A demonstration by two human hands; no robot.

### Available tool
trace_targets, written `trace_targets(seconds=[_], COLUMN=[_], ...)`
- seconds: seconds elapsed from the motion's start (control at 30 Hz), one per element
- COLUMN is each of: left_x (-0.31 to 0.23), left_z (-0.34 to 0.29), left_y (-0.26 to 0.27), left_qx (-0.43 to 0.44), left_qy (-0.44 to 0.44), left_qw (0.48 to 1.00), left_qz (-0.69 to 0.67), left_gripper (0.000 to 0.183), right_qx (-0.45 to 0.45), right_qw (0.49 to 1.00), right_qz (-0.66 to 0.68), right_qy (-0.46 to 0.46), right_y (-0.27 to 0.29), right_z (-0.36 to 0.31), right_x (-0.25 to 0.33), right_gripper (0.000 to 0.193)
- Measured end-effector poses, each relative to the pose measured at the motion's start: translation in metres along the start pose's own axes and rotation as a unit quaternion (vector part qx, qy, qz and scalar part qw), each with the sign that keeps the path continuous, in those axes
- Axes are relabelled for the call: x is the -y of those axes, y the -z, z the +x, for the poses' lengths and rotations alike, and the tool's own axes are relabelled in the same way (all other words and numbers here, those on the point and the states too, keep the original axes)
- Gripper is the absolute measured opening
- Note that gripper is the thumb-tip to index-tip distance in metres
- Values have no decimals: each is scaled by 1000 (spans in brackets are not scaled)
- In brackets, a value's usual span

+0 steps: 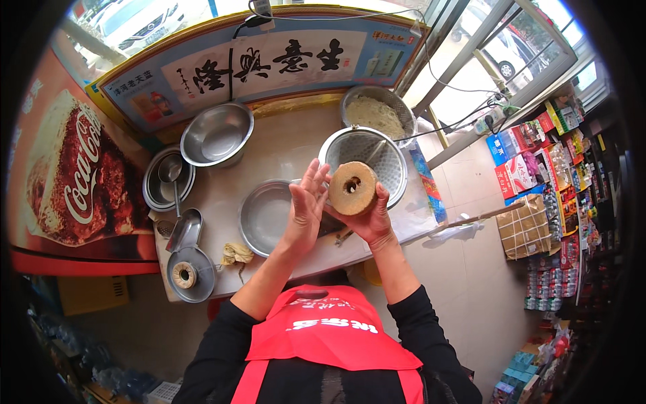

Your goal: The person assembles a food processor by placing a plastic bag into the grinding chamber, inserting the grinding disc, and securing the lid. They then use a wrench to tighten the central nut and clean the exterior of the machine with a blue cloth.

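My right hand (377, 227) grips a thick, round tan disc (362, 200) with a hole through its middle, held up over the near edge of the table. Beside the disc, my left hand (304, 212) has its fingers stretched out and its palm turned towards it; whether its fingertips touch the rim I cannot tell. Partly behind my left hand sits a shallow metal basin (259, 214). A perforated metal strainer (393, 161) stands just beyond the disc. At the table's left corner, a similar pale ring (184, 275) rests on a round metal plate (202, 286).
Steel bowls (217, 135) stand at the back left, near a ladle (176, 192) and a metal scoop (190, 225). A colander (350, 101) holds pale shredded food at the back. A yellowish cloth (237, 254) lies at the front edge. Packed shelves (568, 195) line the right.
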State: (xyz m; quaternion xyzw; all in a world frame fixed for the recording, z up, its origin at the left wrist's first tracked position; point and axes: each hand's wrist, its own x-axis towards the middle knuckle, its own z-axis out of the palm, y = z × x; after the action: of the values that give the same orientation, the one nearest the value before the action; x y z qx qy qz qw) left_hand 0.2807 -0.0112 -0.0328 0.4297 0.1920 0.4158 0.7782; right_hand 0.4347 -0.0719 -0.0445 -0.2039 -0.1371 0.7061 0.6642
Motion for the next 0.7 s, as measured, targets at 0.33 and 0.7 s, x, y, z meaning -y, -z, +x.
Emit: trace_targets(seconds=[0.33, 0.7], left_x=[63, 82], left_z=[22, 12], left_y=[44, 29], left_qx=[55, 8], left_qy=[-73, -136], left_qw=[784, 690], left_qz=[614, 710], left_gripper=[82, 60], right_qx=[-161, -259], right_qw=[854, 535], right_qz=[-474, -798], right_qy=[142, 101], right_y=[76, 108], right_z=[32, 68], right_x=[71, 36], right_gripper=[90, 110])
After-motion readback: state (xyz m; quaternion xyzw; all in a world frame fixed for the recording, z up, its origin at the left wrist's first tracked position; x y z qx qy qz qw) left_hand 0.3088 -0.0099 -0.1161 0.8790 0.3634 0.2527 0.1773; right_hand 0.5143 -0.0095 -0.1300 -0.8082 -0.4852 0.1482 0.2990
